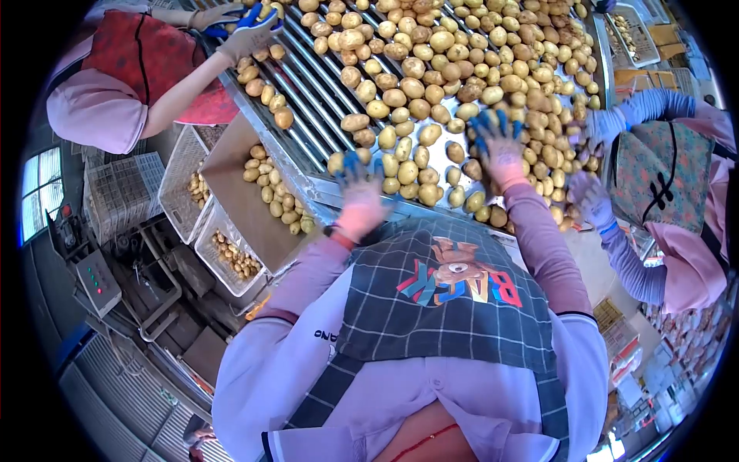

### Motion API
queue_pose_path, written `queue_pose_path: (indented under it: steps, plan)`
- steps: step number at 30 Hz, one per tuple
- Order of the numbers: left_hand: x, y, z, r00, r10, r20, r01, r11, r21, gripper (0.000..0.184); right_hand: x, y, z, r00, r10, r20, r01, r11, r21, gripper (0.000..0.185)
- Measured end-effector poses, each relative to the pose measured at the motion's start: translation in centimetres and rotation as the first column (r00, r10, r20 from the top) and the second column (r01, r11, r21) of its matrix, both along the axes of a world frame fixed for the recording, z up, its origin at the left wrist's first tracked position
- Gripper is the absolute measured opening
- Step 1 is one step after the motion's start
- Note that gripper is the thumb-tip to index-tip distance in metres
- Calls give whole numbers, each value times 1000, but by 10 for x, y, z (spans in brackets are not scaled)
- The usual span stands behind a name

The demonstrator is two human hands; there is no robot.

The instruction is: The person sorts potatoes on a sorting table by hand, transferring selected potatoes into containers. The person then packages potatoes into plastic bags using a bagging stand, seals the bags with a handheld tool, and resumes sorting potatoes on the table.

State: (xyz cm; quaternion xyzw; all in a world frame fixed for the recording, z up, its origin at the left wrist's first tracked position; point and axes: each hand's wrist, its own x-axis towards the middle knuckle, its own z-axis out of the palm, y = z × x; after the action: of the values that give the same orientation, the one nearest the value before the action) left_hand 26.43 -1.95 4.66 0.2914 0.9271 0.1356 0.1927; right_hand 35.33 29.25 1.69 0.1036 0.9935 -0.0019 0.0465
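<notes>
Both my hands wear pale gloves with blue fingers, and they are somewhat blurred. My left hand point(360, 194) reaches over the near edge of the sorting table point(319, 202), its fingers apart beside a few potatoes point(390, 165). Farther right, my right hand point(500, 150) is spread palm down at the border of a dense heap of potatoes point(539, 100). Between the hands, loose potatoes lie on a pale metal surface point(437, 152). What is under my right palm is hidden.
Metal rollers point(308, 115) carry more potatoes at left. A co-worker's gloved hand point(254, 32) works at upper left, another person's gloved hand point(591, 199) at right. White crates point(231, 262) and a chute point(254, 200) with potatoes stand below left.
</notes>
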Motion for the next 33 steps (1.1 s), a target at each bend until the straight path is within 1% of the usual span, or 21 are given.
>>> queue_pose_path:
  steps: [2, 5, 6, 8, 11, 14, 15, 16, 17, 18, 19, 22, 23, 24, 25, 26, 28, 29, 30, 31, 33]
  plan:
    - [17, 26, -7, 923, -373, 93, 379, 923, -66, 67, -16, 35, -26, 945, -265, -194, 268, 963, -10, 52]
    - [10, 44, -22, 776, -555, 299, 425, 811, 403, 53, -30, 42, -35, 853, -404, -330, 386, 914, -123, 51]
    - [-3, 47, -5, 691, -475, 545, 121, 819, 561, 50, -34, 29, -23, 822, -450, -348, 407, 893, -192, 50]
    - [-40, 46, 35, 744, -205, 636, -254, 793, 553, 49, -12, -10, -5, 850, -363, -381, 183, 883, -432, 42]
    - [-129, 41, 9, 950, 177, 256, -311, 529, 789, 49, 42, -63, 33, 973, 207, -98, -229, 866, -445, 43]
    - [-222, 31, -15, 875, 355, -329, -115, 812, 572, 50, 104, -45, 7, 985, 173, -11, -166, 920, -354, 56]
    - [-235, 43, -26, 879, 318, -354, -98, 849, 520, 52, 107, -26, 9, 989, 52, 135, -9, 954, -298, 55]
    - [-239, 56, -41, 884, 276, -376, -77, 881, 467, 53, 118, -8, 2, 999, 34, 24, -30, 985, -169, 55]
    - [-227, 78, -54, 983, 178, 33, -162, 781, 603, 57, 122, 5, -3, 996, -71, 49, 77, 988, -131, 55]
    - [-196, 98, -79, 962, 240, -130, -118, 795, 595, 60, 120, 19, -10, 990, -139, 21, 141, 987, -83, 52]
    - [-153, 112, -57, 909, 48, -414, 7, 991, 130, 64, 106, 24, 0, 972, -219, -87, 218, 976, -16, 49]
    - [-66, 130, -34, 925, -146, -350, 200, 972, 124, 71, 72, 38, -28, 684, -597, -419, 566, 797, -211, 42]
    - [-41, 126, -22, 945, -198, -259, 259, 939, 226, 70, 52, 38, -36, 586, -593, -552, 480, 803, -353, 44]
    - [-22, 118, -18, 932, -284, -226, 333, 916, 225, 70, 34, 20, -12, 611, -694, -382, 397, 686, -610, 45]
    - [-7, 106, -13, 897, -422, -129, 439, 884, 161, 70, 13, 6, -9, 736, -560, -381, 388, 809, -441, 44]
    - [0, 94, -6, 812, -576, -96, 584, 800, 137, 64, -1, -13, 1, 818, -522, -242, 337, 776, -533, 43]
    - [-9, 60, -9, 760, -589, 274, 433, 773, 463, 43, -2, -56, 1, 926, -160, -343, -17, 888, -460, 48]
    - [-14, 49, 11, 819, -460, 343, 262, 832, 490, 41, 13, -76, 11, 988, -65, -140, -2, 900, -435, 52]
    - [-22, 28, 6, 914, -326, 242, 153, 829, 537, 44, 29, -81, 19, 992, 40, -123, -87, 911, -403, 53]
    - [-29, 16, 11, 993, -108, 43, 83, 917, 390, 48, 48, -76, 13, 986, 110, -123, -152, 892, -426, 52]
    - [-54, -16, -7, 948, -28, -317, 14, 999, -47, 77, 90, -57, 0, 983, 150, -108, -182, 882, -434, 51]
